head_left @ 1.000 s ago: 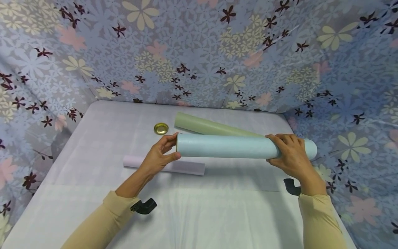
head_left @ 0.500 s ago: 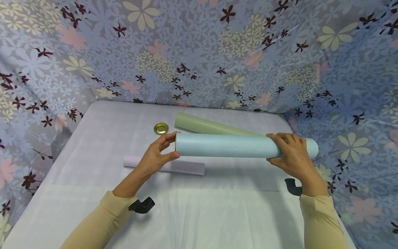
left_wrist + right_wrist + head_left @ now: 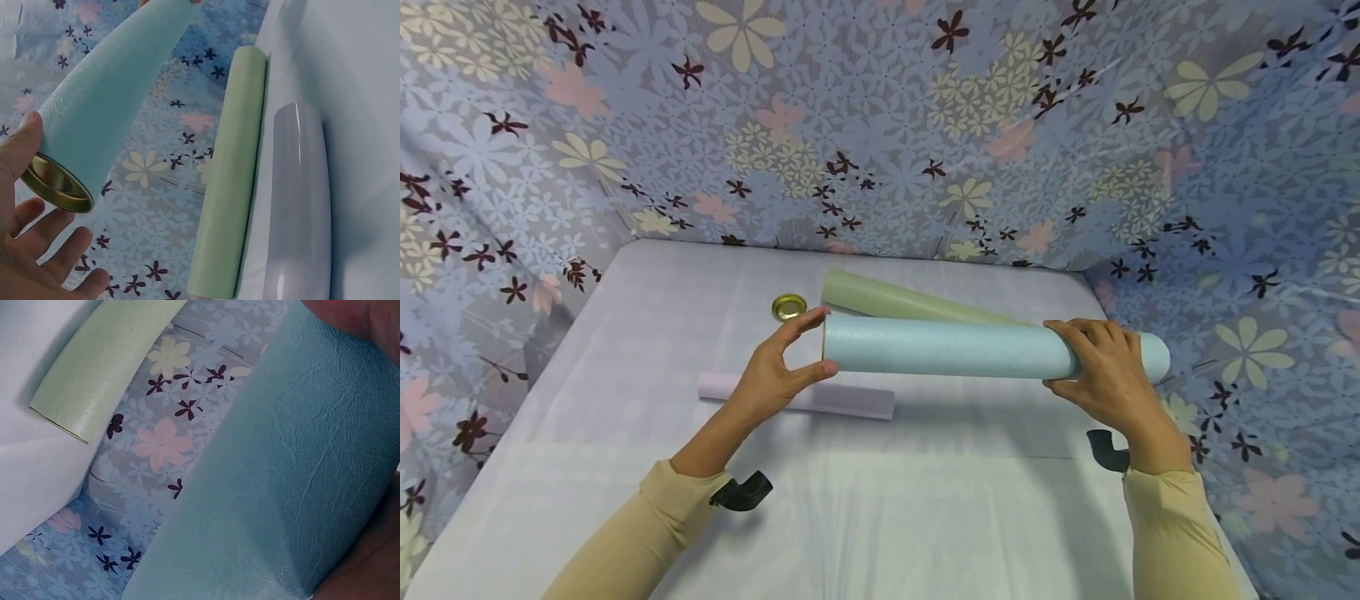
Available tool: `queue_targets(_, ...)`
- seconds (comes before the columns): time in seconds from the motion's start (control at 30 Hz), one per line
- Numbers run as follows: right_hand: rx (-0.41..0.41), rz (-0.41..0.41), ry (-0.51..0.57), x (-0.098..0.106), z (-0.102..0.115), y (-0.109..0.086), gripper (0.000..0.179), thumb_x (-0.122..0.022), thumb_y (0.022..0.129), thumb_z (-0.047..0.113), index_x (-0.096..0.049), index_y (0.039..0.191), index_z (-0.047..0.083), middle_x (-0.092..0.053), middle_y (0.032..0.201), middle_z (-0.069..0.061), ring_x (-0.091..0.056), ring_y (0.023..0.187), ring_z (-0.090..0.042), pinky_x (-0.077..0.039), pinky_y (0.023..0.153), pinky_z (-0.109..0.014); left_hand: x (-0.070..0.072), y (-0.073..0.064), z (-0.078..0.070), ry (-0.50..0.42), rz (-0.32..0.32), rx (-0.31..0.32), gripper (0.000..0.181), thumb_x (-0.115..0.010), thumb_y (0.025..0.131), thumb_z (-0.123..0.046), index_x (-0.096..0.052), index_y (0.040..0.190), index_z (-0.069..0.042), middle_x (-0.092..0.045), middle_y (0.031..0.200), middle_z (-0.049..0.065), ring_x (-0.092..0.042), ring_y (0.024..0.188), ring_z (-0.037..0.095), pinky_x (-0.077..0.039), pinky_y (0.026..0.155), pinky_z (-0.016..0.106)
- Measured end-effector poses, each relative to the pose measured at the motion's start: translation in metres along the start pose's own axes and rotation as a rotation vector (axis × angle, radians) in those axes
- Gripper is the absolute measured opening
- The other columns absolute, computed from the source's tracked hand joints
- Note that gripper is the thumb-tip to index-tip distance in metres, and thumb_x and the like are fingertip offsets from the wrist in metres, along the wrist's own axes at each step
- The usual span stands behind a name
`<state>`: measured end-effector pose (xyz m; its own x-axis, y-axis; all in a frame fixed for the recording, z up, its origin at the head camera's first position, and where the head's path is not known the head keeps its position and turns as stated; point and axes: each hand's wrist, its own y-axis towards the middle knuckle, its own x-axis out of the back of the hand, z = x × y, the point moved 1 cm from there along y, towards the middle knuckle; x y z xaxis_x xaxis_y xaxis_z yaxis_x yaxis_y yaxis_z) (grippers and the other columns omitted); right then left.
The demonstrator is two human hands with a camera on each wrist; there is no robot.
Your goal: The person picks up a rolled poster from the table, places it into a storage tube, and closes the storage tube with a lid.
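While aloft, blue tube (image 3: 947, 347) in right hand (image 3: 1105, 371).

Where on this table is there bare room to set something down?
Widest: the near half of the table, between the sleeves, nearer than the lilac tube. Another: left of the lid and lilac tube, to the table's left edge. Crowded: the middle, with the green tube, and the blue tube held above the table by the right hand, left hand at its end.

White table bears three things

A green roll (image 3: 889, 297) lies aslant on the table (image 3: 925, 517). Just beside that roll's left end, but apart, sits a gold lid (image 3: 789, 307). A lilac roll (image 3: 850, 400) lies nearer the person than the green roll, reaching farther left.
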<state>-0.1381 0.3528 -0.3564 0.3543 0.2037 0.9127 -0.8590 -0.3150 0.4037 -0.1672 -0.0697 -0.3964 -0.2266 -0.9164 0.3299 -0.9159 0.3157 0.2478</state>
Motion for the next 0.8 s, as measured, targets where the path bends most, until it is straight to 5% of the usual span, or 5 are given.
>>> queue_targets(0.17, 0.008, -0.005, 0.0, 0.0, 0.001, -0.006, 0.085, -0.09, 0.055, 0.015, -0.051, 0.131, 0.016, -0.052, 0.119, -0.02, -0.044, 0.11, -0.042, -0.029, 0.089, -0.062, -0.003, -0.004, -0.005, 0.189, -0.021, -0.083, 0.077, -0.077, 0.077, -0.033, -0.038, 0.143, -0.029, -0.042, 0.148, -0.001, -0.034, 0.14, 0.022, -0.026, 0.113, 0.055)
queue_targets(0.5, 0.001, -0.005, -0.002, -0.004, 0.01, -0.033, 0.086, -0.09, 0.052, 0.016, -0.052, 0.129, 0.014, -0.054, 0.116, -0.02, -0.045, 0.107, -0.042, -0.031, 0.084, -0.061, -0.011, -0.018, -0.007, 0.654, -0.101, -0.526, 0.08, -0.084, 0.066, -0.033, -0.05, 0.134, -0.01, -0.054, 0.136, 0.007, -0.05, 0.126, 0.024, -0.034, 0.109, 0.053)
queue_targets(0.8, -0.04, 0.039, 0.0, -0.014, 0.018, -0.07, 0.088, -0.091, 0.05, 0.016, -0.053, 0.129, 0.016, -0.055, 0.114, -0.018, -0.046, 0.105, -0.04, -0.031, 0.084, -0.059, -0.027, -0.041, 0.001, 0.925, -0.068, -0.679, 0.082, -0.082, 0.066, -0.044, -0.051, 0.133, -0.009, -0.055, 0.133, 0.006, -0.052, 0.124, 0.022, -0.036, 0.108, 0.051)
